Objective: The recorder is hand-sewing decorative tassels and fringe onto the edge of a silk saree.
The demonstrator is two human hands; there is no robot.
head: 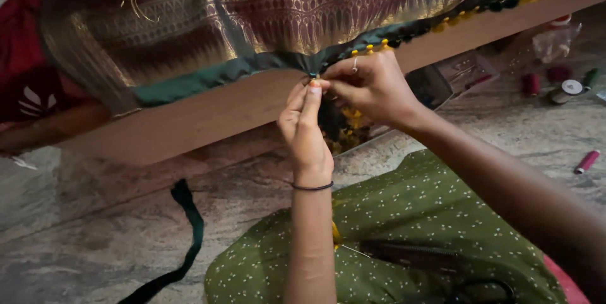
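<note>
A maroon and gold patterned silk cloth (303, 7) with a dark green border (208, 73) lies over a long wooden board (208, 114). Yellow and dark tassel knots (454, 21) run along the border to the right. My left hand (306, 130) pinches the green edge at mid-frame with thumb and fingertip. My right hand (369, 86), wearing a ring, meets it from the right and pinches the same spot on the edge. A thin black band sits on my left wrist. Below the hands hangs a dark bunch of yellow and black threads (344, 130).
A dark green strip of fabric (189, 228) trails over the stone floor (95, 215). Thread spools (568, 89) and a pink spool (587, 162) lie at the right, near an open box (454, 77). My lap is covered by green dotted cloth (410, 234).
</note>
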